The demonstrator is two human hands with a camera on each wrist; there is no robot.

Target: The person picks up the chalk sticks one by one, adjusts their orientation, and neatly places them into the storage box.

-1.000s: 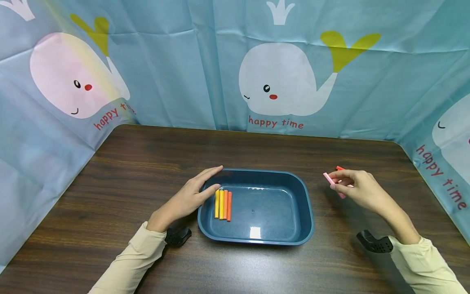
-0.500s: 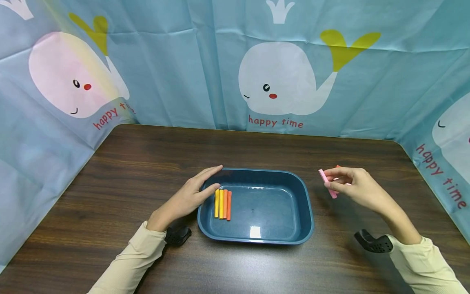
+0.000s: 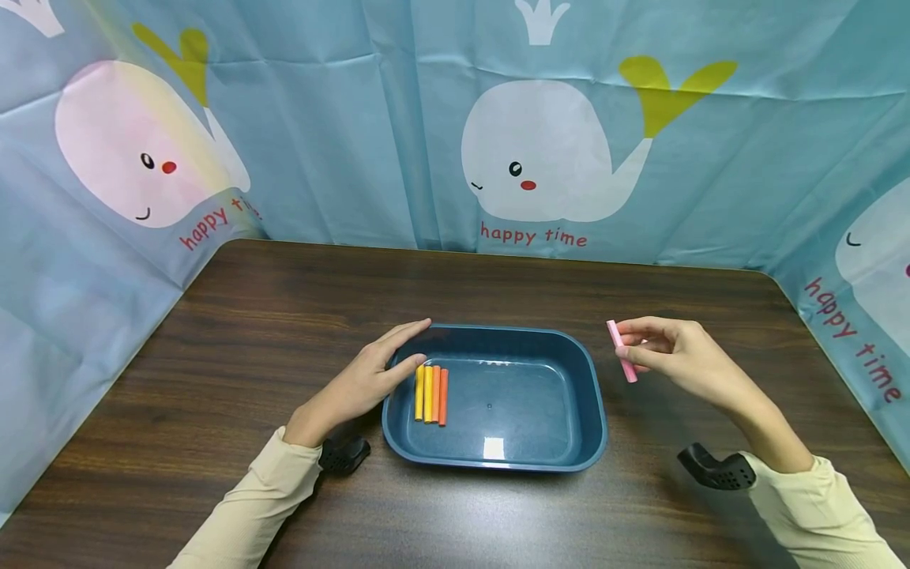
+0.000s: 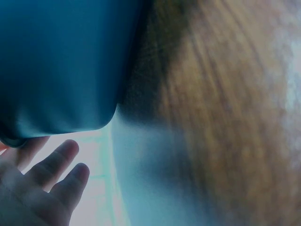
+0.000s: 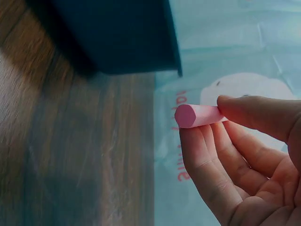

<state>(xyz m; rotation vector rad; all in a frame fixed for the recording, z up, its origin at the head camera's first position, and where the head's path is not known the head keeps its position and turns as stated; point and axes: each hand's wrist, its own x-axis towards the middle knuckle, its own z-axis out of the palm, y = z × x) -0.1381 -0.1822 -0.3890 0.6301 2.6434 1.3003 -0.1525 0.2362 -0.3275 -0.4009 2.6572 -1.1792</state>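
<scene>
My left hand point(image 3: 361, 387) rests on the left end of a blue tray point(image 3: 498, 466). Its thumb reaches over the rim, and the other fingers lie fairly straight along the far left corner. Inside the tray, yellow sticks point(image 3: 428, 395) and orange sticks point(image 3: 444, 399) lie side by side at the left. My right hand point(image 3: 686, 356), off the tray's right side, pinches a pink chalk-like stick point(image 3: 622, 352) between thumb and fingers. In the right wrist view this pink stick point(image 5: 197, 115) shows a flat, many-sided end.
A dark wooden table point(image 3: 298, 292) carries the tray. Behind it hangs a blue sheet point(image 3: 320, 158) printed with whales. A black wrist camera point(image 3: 344, 457) sits at the left wrist, another black camera point(image 3: 716, 468) at the right.
My right hand has moved left, toward the tray, bringing the pink stick with it. Red-orange bits seen earlier behind that hand no longer show. The left hand and tray have stayed put.
</scene>
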